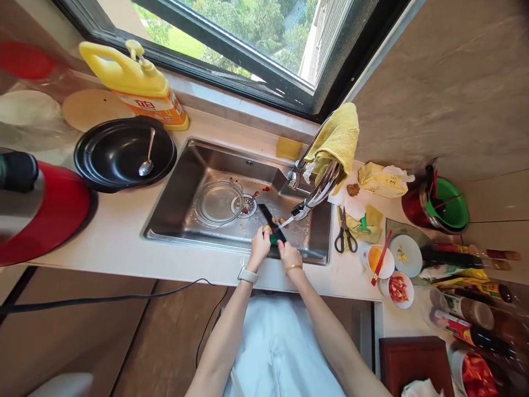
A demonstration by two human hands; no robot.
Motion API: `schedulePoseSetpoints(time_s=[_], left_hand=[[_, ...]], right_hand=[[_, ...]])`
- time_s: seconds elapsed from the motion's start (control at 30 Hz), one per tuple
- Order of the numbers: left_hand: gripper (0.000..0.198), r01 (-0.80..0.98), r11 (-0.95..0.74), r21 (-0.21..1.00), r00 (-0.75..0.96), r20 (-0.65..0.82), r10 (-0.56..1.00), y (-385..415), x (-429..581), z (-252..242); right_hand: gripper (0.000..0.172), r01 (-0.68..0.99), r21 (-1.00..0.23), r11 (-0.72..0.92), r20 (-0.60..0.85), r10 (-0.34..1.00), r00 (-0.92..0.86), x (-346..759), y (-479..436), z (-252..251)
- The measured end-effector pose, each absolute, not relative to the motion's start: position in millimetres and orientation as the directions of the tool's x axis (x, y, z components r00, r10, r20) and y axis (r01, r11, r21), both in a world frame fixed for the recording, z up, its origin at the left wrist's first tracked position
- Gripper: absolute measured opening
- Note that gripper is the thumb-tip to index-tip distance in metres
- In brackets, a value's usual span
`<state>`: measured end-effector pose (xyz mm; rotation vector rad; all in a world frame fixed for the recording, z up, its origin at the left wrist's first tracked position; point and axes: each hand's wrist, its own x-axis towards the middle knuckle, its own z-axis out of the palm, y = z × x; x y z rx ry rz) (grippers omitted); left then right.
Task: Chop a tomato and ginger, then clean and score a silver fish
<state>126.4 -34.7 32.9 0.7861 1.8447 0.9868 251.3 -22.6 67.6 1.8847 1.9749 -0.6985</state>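
Note:
Over the front edge of the steel sink (165, 220), my right hand (290, 256) is closed round the near end of a black-bladed knife (269, 218). The blade points up and left, toward the drain. My left hand (260, 245) is beside it, fingers closed on something small that is mostly hidden. A green item shows between the hands, too small to name. Water runs from the faucet (301, 209) onto the blade. Inside the sink, a clear round lid or bowl (219, 203) lies left of the drain, with red and brown scraps around.
On the left are a black pan (111, 160) with a spoon, a yellow jug (144, 91) and a red appliance (45, 209). To the right lie scissors (345, 234), small bowls (400, 290), red chopsticks and several bottles. A yellow cloth (341, 135) hangs over the faucet.

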Motion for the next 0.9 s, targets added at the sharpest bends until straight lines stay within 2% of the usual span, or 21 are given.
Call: schedulePoseSetpoints(time_s=[0.07, 0.2, 0.3, 0.37, 0.47, 0.57, 0.67, 0.73, 0.77, 0.83, 0.87, 0.9], left_hand=[[0.027, 0.018, 0.462, 0.887, -0.389, -0.419, 0.820, -37.6, 128.0, 35.4], [0.032, -0.332, 0.368, 0.869, -0.282, -0.464, 0.840, -36.8, 126.4, 42.1], [0.038, -0.438, 0.325, 0.839, -0.248, -0.460, 0.853, -32.7, 123.3, 46.2], [0.041, -0.432, 0.333, 0.838, -0.237, -0.462, 0.855, -31.1, 123.0, 48.8], [0.047, -0.383, 0.357, 0.852, -0.238, -0.465, 0.853, -31.9, 126.3, 52.2], [0.051, -0.369, 0.310, 0.876, -0.260, -0.417, 0.871, -35.2, 132.6, 52.1], [0.051, -0.368, 0.250, 0.895, -0.265, -0.359, 0.895, -36.4, 136.9, 41.8], [0.050, -0.309, 0.278, 0.910, -0.257, -0.361, 0.896, -32.5, 135.3, 27.3], [0.048, -0.219, 0.333, 0.917, -0.245, -0.382, 0.891, -28.6, 132.8, 18.0], [0.044, 0.061, 0.472, 0.879, -0.210, -0.451, 0.867, -16.6, 124.7, -3.1], [0.042, 0.246, 0.527, 0.814, -0.185, -0.494, 0.850, -9.1, 119.6, -14.0], [0.040, 0.338, 0.550, 0.764, -0.167, -0.526, 0.834, -1.0, 114.4, -24.8]], right_hand=[[0.056, 0.974, -0.210, -0.080, -0.545, 0.837, -0.048, 257.3, -3.8, 57.3], [0.066, 0.864, -0.472, -0.173, -0.501, 0.860, -0.101, 276.8, 14.2, 49.6], [0.068, 0.789, -0.565, -0.242, -0.524, 0.844, -0.116, 285.9, 10.9, 57.4], [0.065, 0.814, -0.553, -0.176, -0.504, 0.849, -0.159, 288.4, 7.8, 66.7], [0.058, 0.907, -0.419, -0.035, -0.471, 0.862, -0.185, 291.1, 5.3, 80.1], [0.055, 0.957, -0.289, -0.012, -0.498, 0.856, -0.139, 296.4, 2.5, 86.1], [0.058, 0.961, -0.275, -0.035, -0.522, 0.845, -0.118, 305.3, -1.2, 84.3], [0.059, 0.964, -0.260, -0.058, -0.543, 0.835, -0.096, 312.4, -2.5, 82.0], [0.059, 0.969, -0.237, -0.071, -0.558, 0.826, -0.076, 316.1, -2.6, 81.2], [0.060, 0.979, -0.179, -0.098, -0.590, 0.807, -0.027, 323.2, -1.8, 80.2], [0.061, 0.982, -0.151, -0.110, -0.603, 0.798, -0.003, 326.5, -1.0, 79.7], [0.061, 0.984, -0.130, -0.122, -0.613, 0.790, 0.017, 329.7, -0.2, 78.9]])
